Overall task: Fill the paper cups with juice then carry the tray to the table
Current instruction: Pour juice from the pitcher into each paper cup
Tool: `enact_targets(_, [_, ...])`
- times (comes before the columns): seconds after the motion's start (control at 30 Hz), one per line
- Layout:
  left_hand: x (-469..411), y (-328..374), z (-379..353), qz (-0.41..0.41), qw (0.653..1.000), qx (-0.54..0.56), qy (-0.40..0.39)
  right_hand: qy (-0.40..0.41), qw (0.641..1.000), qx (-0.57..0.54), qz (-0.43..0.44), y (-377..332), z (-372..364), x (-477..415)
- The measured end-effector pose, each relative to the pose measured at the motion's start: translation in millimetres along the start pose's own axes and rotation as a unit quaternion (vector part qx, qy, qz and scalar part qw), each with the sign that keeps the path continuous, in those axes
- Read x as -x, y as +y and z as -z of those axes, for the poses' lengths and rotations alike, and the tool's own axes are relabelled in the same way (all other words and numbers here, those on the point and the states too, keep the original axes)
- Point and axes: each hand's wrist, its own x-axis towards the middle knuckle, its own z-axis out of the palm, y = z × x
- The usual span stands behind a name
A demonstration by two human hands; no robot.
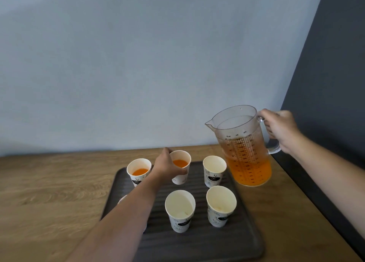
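A dark ridged tray (199,242) lies on the wooden counter and carries several white paper cups. Orange juice fills the back left cup (138,171) and the back middle cup (180,166). My left hand (167,166) grips that back middle cup around its side. The back right cup (214,170) and both front cups (179,209) (221,204) hold no juice. Another cup's rim (121,200) peeks out from behind my left forearm. My right hand (280,130) holds the handle of a clear measuring jug (243,145), about half full of juice, upright above the tray's right edge.
The wooden counter (49,192) stretches left of the tray. A pale blue wall (138,64) runs behind it. A dark wall panel (335,84) stands on the right, close to the counter's right edge (308,184).
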Motion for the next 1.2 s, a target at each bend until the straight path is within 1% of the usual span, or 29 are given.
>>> enact_targets(0.17, [-10.3,-9.0,-16.2,0.029,0.999,-0.03,-0.004,0.029,0.999,-0.016,-0.019,20.3,10.9,1.2])
enact_targets(0.43, [-18.2,-16.7,-24.2,0.047,0.997,-0.052,-0.008,0.024,0.999,-0.016,-0.038,33.0,20.2,-0.7])
enact_targets(0.5, [-18.5,-15.1,-22.2,0.022,0.996,-0.087,-0.012,0.026,0.999,-0.021,-0.041,33.3,21.9,-1.0])
enact_targets(0.53, [-18.7,-12.2,-21.3,-0.002,0.992,-0.125,-0.013,0.028,0.999,-0.023,-0.041,33.4,22.8,-1.0])
enact_targets(0.6, [-19.1,-0.2,-21.6,-0.063,0.974,-0.216,-0.01,0.028,0.999,-0.022,-0.039,33.3,24.2,-0.7])
enact_targets(0.63, [-19.6,7.5,-23.5,-0.09,0.966,-0.242,-0.014,0.027,0.999,-0.019,-0.038,33.2,25.1,-0.3])
enact_targets(0.73, [-22.3,29.1,-36.7,-0.133,0.956,-0.255,-0.054,0.028,0.999,-0.004,-0.039,35.8,28.8,1.0])
enact_targets(0.87, [-24.9,46.7,-61.6,-0.158,0.941,-0.282,-0.099,0.03,0.999,0.012,-0.034,45.5,39.7,-0.1])
enact_targets(0.93, [-27.2,50.6,-72.2,-0.161,0.936,-0.295,-0.108,0.021,0.999,0.03,-0.029,49.2,44.5,-1.2])
enact_targets(1.1, [-32.8,51.3,-86.8,-0.16,0.936,-0.3,-0.09,-0.013,0.996,0.082,-0.02,61.3,49.4,-5.2])
enact_targets(1.2, [-34.4,51.5,-89.1,-0.16,0.943,-0.282,-0.073,-0.032,0.992,0.121,-0.01,69.5,49.9,-9.8])
